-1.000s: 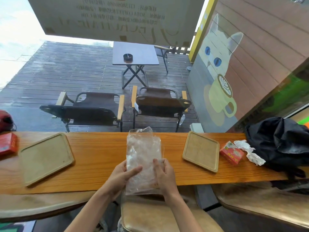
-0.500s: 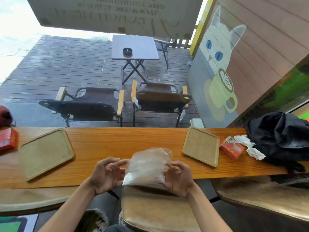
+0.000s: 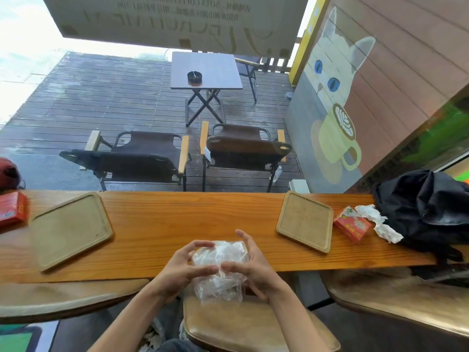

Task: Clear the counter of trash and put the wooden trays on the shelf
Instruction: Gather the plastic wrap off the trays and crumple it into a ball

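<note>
Currently, both hands, left (image 3: 177, 271) and right (image 3: 253, 269), grip a crumpled clear plastic bag (image 3: 218, 270) at the counter (image 3: 177, 217) edge, between two wooden trays (image 3: 72, 229) (image 3: 305, 221). Overhead sign (image 3: 177, 19) writing is illegible.

Café terrace: wooden counter (image 3: 177, 219), folding chairs (image 3: 243, 148), ashtray (image 3: 194, 78), cat-with-latte mural (image 3: 337, 97).

both forearms reach forward; left grip (image 3: 181, 270) and right grip (image 3: 253, 269) face each other, fingers curled, thumbs nearly meeting.

overhead sign (image 3: 177, 19) lettering mirrored, unreadable, red box (image 3: 352, 223) print illegible
</note>
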